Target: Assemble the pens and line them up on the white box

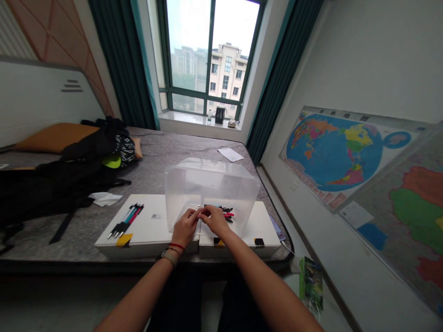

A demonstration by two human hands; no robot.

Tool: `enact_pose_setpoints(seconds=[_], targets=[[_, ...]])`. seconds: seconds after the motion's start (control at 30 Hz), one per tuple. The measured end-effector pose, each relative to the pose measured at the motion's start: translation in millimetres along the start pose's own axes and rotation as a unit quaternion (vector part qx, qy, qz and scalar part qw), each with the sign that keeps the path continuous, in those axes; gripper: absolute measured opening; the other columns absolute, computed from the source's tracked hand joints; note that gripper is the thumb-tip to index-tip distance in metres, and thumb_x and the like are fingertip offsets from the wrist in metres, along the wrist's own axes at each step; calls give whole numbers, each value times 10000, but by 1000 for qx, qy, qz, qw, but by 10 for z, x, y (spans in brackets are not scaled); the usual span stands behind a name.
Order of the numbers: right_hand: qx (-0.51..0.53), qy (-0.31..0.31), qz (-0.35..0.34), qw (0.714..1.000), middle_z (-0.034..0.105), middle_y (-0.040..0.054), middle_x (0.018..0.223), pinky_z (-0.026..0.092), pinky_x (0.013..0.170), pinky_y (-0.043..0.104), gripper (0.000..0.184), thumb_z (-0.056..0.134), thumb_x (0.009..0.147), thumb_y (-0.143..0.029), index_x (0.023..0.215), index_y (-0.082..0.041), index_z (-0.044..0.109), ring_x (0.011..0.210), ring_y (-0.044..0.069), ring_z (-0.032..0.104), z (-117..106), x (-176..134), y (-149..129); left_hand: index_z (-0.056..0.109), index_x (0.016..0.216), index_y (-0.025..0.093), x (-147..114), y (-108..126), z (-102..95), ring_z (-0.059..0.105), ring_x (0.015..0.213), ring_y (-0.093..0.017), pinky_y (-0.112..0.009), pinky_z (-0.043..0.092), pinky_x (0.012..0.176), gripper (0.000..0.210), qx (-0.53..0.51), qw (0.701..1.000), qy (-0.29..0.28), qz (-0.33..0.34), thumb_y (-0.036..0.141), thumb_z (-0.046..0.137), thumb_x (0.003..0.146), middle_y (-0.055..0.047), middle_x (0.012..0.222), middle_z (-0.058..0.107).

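My left hand, with a red string and a band at the wrist, meets my right hand fingertip to fingertip. Both are closed in a pinch; whatever small thing they hold is hidden by the fingers. They are at the open front of a clear plastic bin that seems to lie on its side. Behind and beside my right hand, several black and red pen pieces lie in a heap. To the left, several pens in black, white, teal and red lie side by side on a white box.
A second white box adjoins on the right, both on a grey mattress. A black backpack and a crumpled tissue lie left. White paper lies behind the bin. A cable hangs off the right edge.
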State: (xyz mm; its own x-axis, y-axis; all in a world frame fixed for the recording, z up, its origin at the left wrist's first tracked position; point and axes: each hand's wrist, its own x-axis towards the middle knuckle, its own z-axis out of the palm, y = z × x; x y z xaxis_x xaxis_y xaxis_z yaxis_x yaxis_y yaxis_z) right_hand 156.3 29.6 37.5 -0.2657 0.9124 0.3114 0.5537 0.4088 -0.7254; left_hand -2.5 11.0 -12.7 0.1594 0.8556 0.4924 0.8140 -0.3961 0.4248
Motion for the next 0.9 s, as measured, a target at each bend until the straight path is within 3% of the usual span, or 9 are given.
enact_pose_setpoints(seconds=[0.27,0.4,0.57,0.9], targets=[[-6,36,24,999,608,-3,653,374,620,262,235,678,838,-374,711,-195,594,618,154,537,-76,-169,82,528,1361,279,20,59,-39,626,953,-182,-279,502,815,387,-14,1000,5,-13,308,399,997,-62,1081,622],[-11,37,51,998,557,-16,597,343,585,268,224,632,832,-325,660,-209,548,579,159,518,-114,-332,267,545,1330,288,27,86,-44,638,934,-183,-284,506,804,368,-8,1000,7,-30,322,383,1001,-61,1082,627],[-39,96,79,991,540,-9,585,335,584,278,248,538,862,-305,629,-227,503,584,179,525,-52,-388,372,597,1222,268,41,125,-43,646,892,-175,-271,496,744,321,23,999,-4,-48,324,369,1004,-58,1092,623],[-55,89,71,992,551,-2,594,338,590,290,238,497,869,-291,637,-237,484,589,189,528,-37,-406,394,597,1116,263,63,167,-38,633,869,-170,-262,445,671,276,70,994,-30,-80,319,350,1008,-42,1090,603]])
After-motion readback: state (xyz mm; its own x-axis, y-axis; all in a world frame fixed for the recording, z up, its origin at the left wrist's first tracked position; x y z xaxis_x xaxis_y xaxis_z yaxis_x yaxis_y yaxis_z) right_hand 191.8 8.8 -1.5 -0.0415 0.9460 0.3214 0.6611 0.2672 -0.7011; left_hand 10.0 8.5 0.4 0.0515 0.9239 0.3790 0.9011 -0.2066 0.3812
